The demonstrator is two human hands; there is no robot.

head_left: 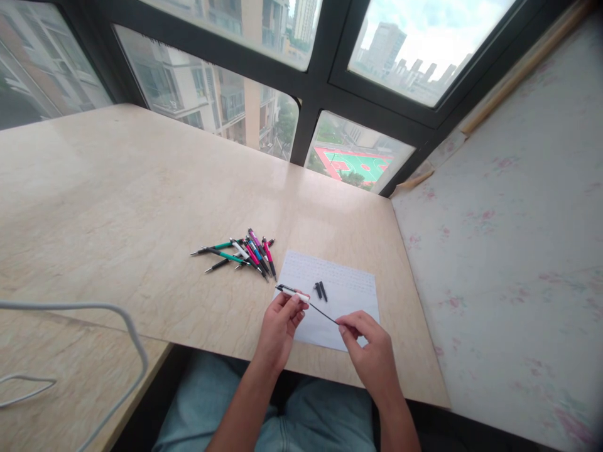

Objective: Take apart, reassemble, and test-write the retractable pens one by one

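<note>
My left hand [279,325] pinches a white pen barrel [292,292] by its near end, just above the table's front edge. My right hand [365,339] pinches the tip of a thin dark refill [323,313] that runs out of the barrel toward it. Both hands hover over a white sheet of paper [348,282]. Two small black pen parts [321,290] lie on the sheet just beyond the barrel. A pile of several pens [242,252], green, pink and black, lies on the table to the left of the sheet.
The beige table [117,201] meets a dark-framed window [311,94] at the back and a pale flowered wall [509,238] on the right. A white bent wire frame [120,317] crosses the lower table at the front left. My knees in blue jeans [301,414] are below the edge.
</note>
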